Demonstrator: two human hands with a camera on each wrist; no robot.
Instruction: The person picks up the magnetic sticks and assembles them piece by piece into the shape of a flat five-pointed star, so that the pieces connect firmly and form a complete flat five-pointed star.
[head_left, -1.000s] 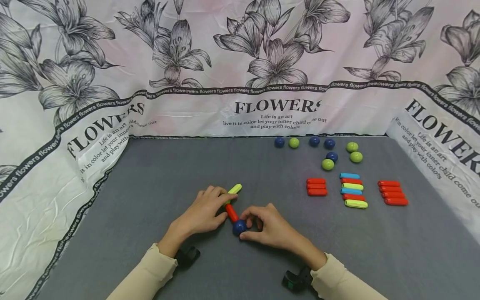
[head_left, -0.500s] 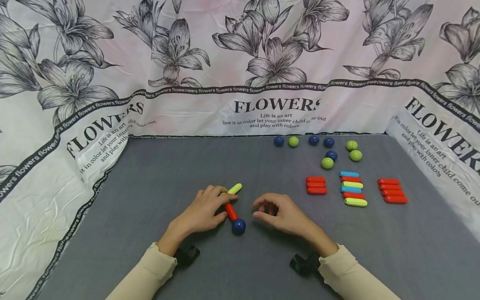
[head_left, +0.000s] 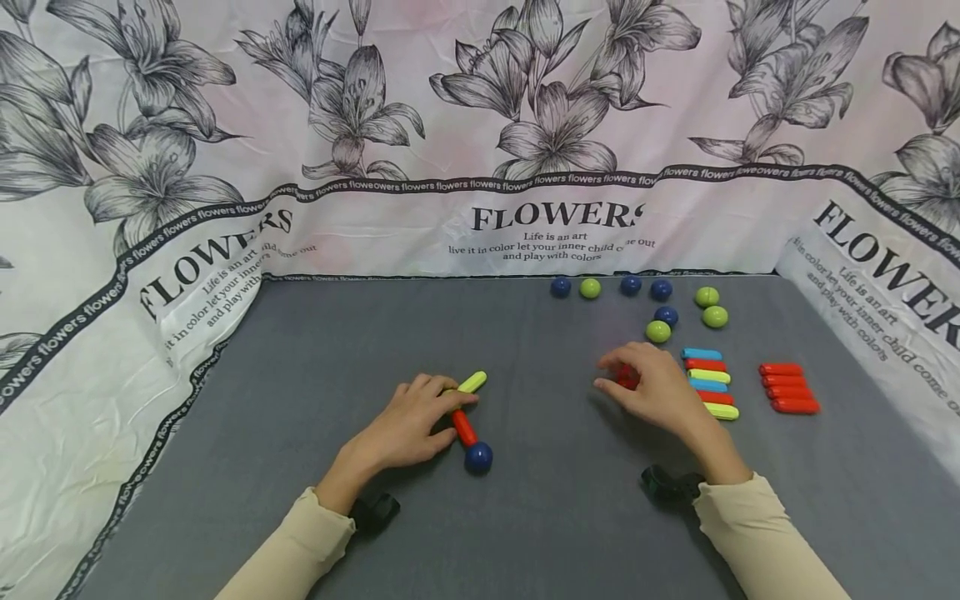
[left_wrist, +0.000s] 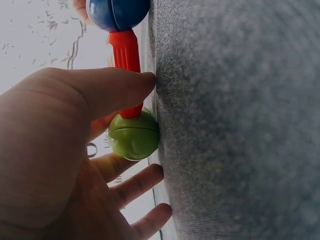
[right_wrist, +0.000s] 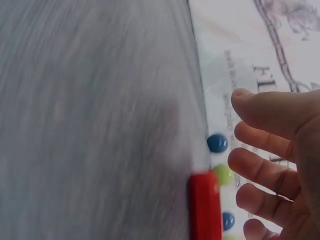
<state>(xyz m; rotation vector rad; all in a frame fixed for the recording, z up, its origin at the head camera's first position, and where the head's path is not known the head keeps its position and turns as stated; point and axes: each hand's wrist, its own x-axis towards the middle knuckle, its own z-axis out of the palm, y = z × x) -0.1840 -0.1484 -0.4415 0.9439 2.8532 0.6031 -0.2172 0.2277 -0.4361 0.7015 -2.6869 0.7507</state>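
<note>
My left hand rests on the table around a joined ball-and-stick piece. In the left wrist view its thumb lies across the red stick, and its fingers reach around the green ball. A blue ball caps the near end of that stick. A yellow-green stick pokes out beyond the left fingers. My right hand hovers over the left-hand group of red sticks, partly hiding them. Its thumb and fingers are apart with nothing between them; one red stick shows just below in the right wrist view.
Blue, red and yellow-green sticks lie in a column, partly behind the right hand. Farther right is a stack of red sticks. Several blue balls and green balls sit near the back edge, before a flowered cloth.
My right hand has let go of the blue ball and moved right and away from me, to the red sticks. The left hand has stayed in place on the joined piece.
</note>
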